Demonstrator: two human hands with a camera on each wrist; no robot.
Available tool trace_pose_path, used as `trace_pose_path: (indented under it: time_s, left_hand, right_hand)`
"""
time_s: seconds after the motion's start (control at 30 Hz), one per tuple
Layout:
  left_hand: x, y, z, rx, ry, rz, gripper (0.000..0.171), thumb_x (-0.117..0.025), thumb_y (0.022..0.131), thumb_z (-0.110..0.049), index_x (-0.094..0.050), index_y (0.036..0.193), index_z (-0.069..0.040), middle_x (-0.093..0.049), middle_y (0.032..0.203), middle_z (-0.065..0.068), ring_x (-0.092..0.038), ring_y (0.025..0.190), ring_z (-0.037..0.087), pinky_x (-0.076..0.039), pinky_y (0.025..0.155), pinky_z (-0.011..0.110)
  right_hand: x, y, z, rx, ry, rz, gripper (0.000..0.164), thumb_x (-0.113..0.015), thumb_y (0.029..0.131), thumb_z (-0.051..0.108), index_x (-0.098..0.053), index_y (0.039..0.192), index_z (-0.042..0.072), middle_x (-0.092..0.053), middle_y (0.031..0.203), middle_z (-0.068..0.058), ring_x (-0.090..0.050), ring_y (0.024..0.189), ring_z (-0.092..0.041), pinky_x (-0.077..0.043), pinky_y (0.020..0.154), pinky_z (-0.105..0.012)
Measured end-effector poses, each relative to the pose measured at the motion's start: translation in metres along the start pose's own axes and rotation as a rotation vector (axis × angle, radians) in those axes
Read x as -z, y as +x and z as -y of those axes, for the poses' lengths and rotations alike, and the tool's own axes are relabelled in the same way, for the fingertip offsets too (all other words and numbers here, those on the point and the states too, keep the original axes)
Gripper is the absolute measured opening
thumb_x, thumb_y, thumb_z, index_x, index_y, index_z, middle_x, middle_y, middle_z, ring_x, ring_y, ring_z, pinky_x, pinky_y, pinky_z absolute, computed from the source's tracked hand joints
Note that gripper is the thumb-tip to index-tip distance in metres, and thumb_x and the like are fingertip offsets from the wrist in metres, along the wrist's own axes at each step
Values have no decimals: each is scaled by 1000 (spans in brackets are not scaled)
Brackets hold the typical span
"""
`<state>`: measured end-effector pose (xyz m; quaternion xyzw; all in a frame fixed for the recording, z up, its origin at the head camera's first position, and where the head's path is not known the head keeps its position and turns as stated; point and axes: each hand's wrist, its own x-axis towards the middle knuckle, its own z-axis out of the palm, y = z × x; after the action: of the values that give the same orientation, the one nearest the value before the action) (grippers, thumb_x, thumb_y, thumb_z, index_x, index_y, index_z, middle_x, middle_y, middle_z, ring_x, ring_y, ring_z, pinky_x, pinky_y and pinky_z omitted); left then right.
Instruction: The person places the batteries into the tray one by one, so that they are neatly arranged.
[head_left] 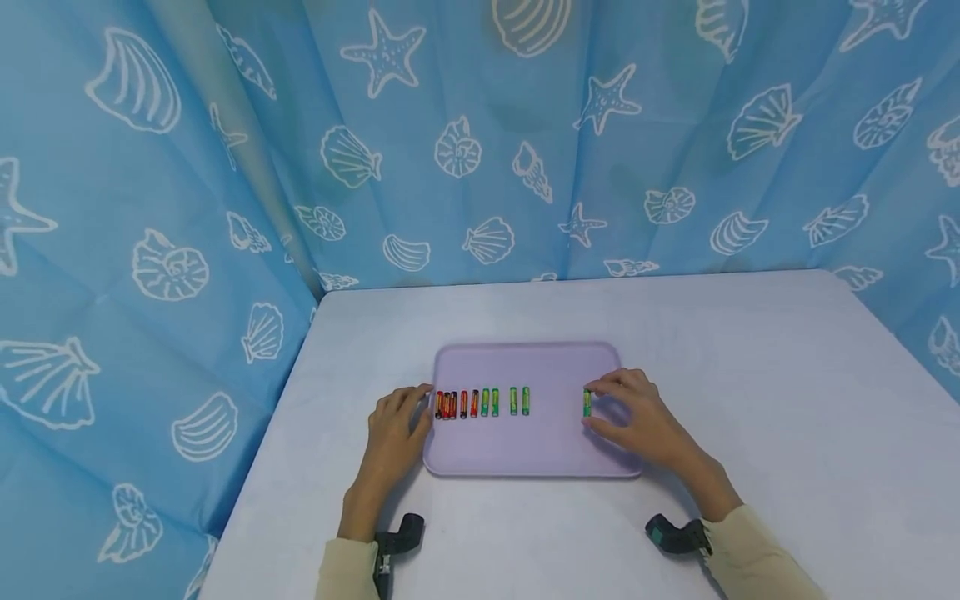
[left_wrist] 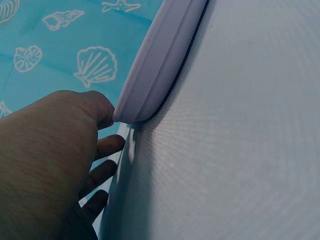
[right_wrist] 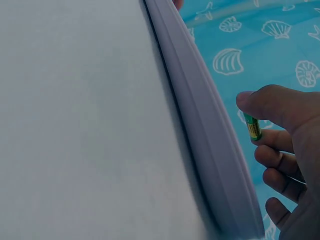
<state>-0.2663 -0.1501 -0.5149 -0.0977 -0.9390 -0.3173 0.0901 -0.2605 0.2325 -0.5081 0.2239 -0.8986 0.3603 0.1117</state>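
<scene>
My right hand pinches a green battery between thumb and forefinger, over the right part of the lilac tray. In the right wrist view that small battery spans from thumb to finger, the other fingers loosely bent. Along the tray, several red-and-black batteries stand in a row at the left, followed by green batteries toward the middle. At the tray's left edge rests my left hand, fingers relaxed; its thumb meets the tray rim in the left wrist view.
The tray lies on a table with a white cloth. Behind and to the left hangs a blue curtain with white shells and starfish. Black camera mounts are strapped to both wrists.
</scene>
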Motion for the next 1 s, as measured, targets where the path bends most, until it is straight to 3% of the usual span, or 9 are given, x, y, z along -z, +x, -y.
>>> trace_pose_path:
  time_s: [0.47, 1.0]
  left_hand:
    - [2, -4, 4, 13, 32, 9, 40, -58, 100, -21, -57, 140, -15, -56, 133, 11, -44, 128, 36, -29, 106, 58]
    - [-1, 0, 3, -17, -1, -26, 38, -59, 100, -21, -59, 138, -15, -57, 132, 9, -45, 127, 35, -30, 105, 58]
  right_hand:
    - [-23, 11, 10, -5, 5, 22, 46, -86, 78, 18, -71, 119, 6, -58, 113, -4, -45, 113, -27, -31, 94, -50]
    - [-41, 37, 20, 21, -54, 80, 46, -83, 82, 25, -70, 121, 7, -58, 115, -6, -46, 110, -27, -32, 97, -51]
